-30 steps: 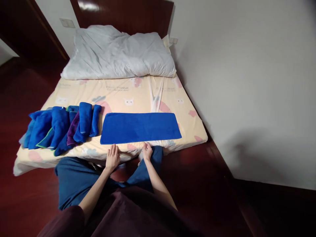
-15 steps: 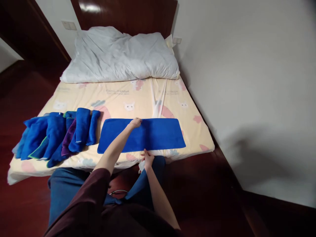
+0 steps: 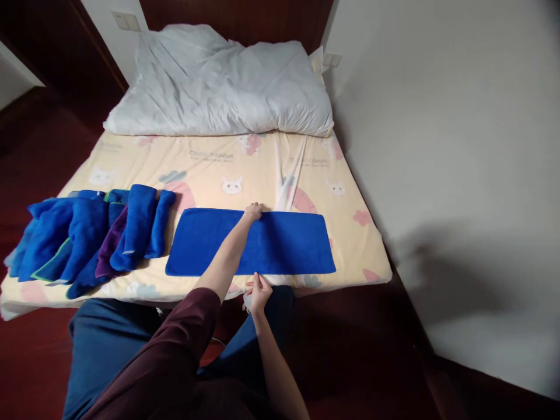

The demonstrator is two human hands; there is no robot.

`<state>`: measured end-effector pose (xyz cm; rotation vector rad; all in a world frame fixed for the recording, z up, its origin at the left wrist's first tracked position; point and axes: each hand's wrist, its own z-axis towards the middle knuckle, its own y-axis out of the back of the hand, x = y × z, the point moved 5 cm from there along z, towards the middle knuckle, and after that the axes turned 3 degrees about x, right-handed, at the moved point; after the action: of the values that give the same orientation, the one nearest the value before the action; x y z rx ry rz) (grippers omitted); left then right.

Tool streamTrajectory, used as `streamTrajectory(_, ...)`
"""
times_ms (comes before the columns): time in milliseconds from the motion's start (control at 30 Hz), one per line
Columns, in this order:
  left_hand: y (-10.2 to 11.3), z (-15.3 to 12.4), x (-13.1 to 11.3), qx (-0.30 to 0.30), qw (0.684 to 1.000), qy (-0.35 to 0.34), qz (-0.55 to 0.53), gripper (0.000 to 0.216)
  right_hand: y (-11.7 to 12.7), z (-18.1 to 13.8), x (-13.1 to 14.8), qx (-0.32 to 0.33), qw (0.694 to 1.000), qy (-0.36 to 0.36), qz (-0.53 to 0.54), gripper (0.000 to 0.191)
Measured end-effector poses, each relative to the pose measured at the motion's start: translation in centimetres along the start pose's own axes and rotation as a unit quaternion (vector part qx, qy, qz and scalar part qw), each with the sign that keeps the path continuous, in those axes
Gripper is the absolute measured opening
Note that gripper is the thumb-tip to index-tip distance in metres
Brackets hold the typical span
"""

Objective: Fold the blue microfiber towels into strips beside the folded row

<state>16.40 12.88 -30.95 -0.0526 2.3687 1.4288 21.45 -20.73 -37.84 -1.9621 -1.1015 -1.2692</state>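
Observation:
A blue towel lies flat in a long rectangle across the near side of the bed. My left hand reaches over it, with closed fingers at the middle of its far edge. Opposite, at the near edge, my right hand pinches the towel's border between thumb and fingertips. A small whitish piece shows under my right palm, too unclear to name. To the left lies a row of rolled and folded towels, among them a thick blue roll, a thinner blue roll and a purple towel.
The bed has a cream patterned sheet with a raised crease beyond the towel. A grey-white quilt is heaped at the headboard. A wall runs along the right side. My legs stand against the near edge.
My left hand has shifted slightly right along the towel's far edge. My right hand stays at the near edge. The view has moved a little; the towel still lies flat.

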Motion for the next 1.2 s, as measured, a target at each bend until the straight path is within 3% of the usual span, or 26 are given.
streamTrajectory(267,1.4,0.2,-0.1,-0.025,0.998,0.041,-0.039,0.027,-0.3,-0.9,1.3,-0.041,0.996,0.040,-0.062,0.072)
streamTrajectory(400,1.9,-0.5,-0.3,-0.055,0.996,0.034,-0.053,0.032,0.2,-2.0,1.8,-0.042,0.990,0.074,-0.109,0.067)
streamTrajectory(833,2.2,-1.4,0.0,-0.099,0.990,-0.005,-0.099,0.032,0.2,-2.5,1.9,-0.024,0.989,0.081,-0.123,0.057)
streamTrajectory(1000,4.9,-3.2,-0.9,-0.123,0.985,-0.017,-0.118,0.028,0.5,-2.9,3.7,-0.097,0.983,0.118,-0.105,0.059)
streamTrajectory(1200,10.0,-6.3,-1.8,-0.171,0.972,-0.027,-0.159,0.024,0.5,-4.0,7.4,-0.101,0.981,0.154,-0.060,0.052)
